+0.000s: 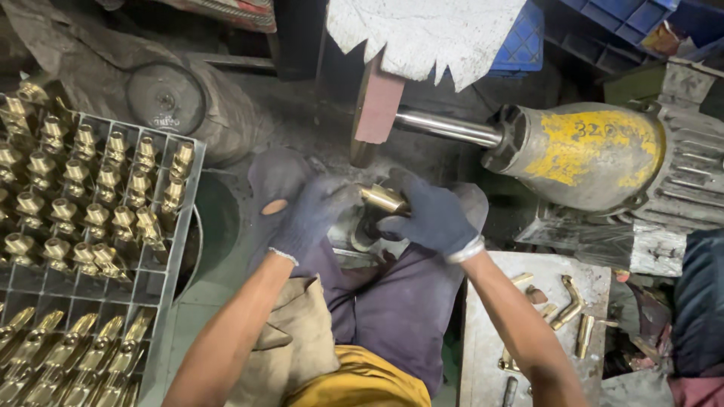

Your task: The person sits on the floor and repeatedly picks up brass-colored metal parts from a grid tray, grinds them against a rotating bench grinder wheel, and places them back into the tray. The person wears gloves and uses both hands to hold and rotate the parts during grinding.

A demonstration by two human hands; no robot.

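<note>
Motor (596, 154), grey casing with yellow-painted end, lies at upper right; its steel shaft (446, 126) runs left to a reddish buffing wheel (377, 105) under a ragged white guard (422, 34).

Grey compartment tray (177, 249) at left, rows of upright brass fittings (98, 188) in the upper cells, longer brass pieces lying in the lower ones.

Small metal desk (490, 332) at lower right carries a few loose brass parts (567, 301).

Left hand (313, 215), dark glove, fingers curled closed around one end of a short brass tube (383, 198). Right hand (431, 218), same glove, fingers clamped on the other end. Tube sits between both hands, over the lap, just below and in front of the wheel, not touching it.

Judgement: piece is held ready for polishing; step in hand is presenting it to the wheel. Next move would call for a firm two-handed grip, light contact against the wheel rim, glove tips kept clear of it.
</note>
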